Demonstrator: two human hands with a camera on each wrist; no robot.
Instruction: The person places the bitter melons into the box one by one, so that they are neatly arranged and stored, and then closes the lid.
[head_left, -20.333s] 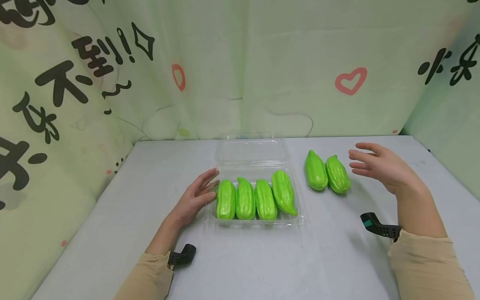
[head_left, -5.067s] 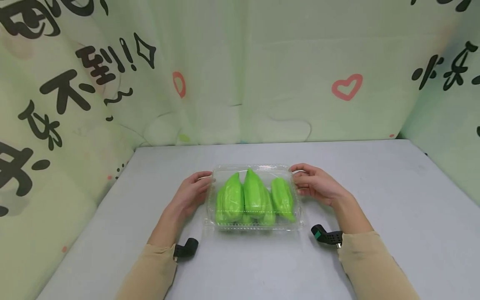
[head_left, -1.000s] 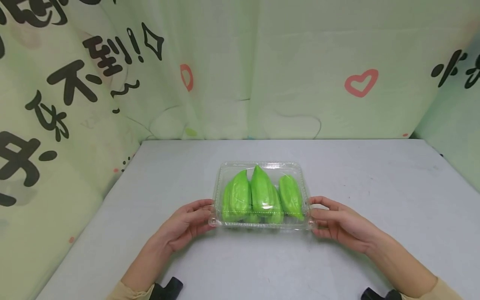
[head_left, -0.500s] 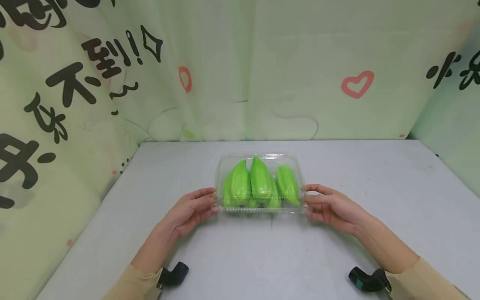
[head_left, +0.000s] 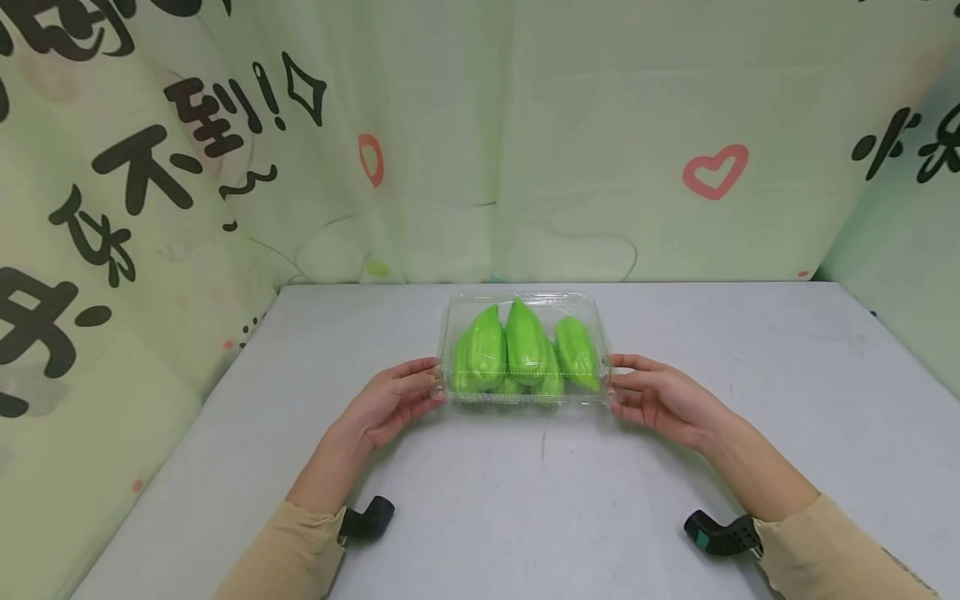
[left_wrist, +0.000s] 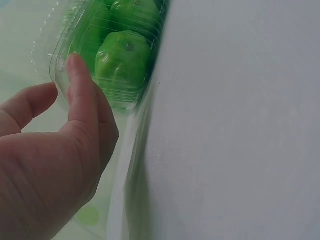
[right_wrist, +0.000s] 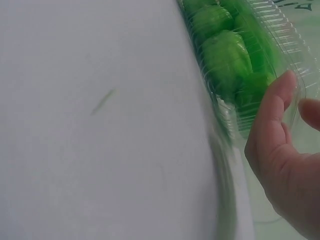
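A clear plastic clamshell container with its lid down sits toward the far side of the table. Through the lid show several glossy green ridged vegetables, like bitter melons, some stacked on others. My left hand grips the container's left side, thumb and fingers about the rim near the front corner. At the opposite side my right hand holds the right edge the same way. In the left wrist view, the thumb and forefinger are at the rim, other fingers partly hidden behind. The right wrist view shows fingertips against the container's end wall.
The white-covered table ends at a pale green printed curtain close behind the container. A black wrist camera is on the left wrist, another black wrist camera on the right.
Long ago the lid stood open with two vegetables outside; both are inside now, under the lowered lid. Over the last second both hands have moved the container away toward the curtain.
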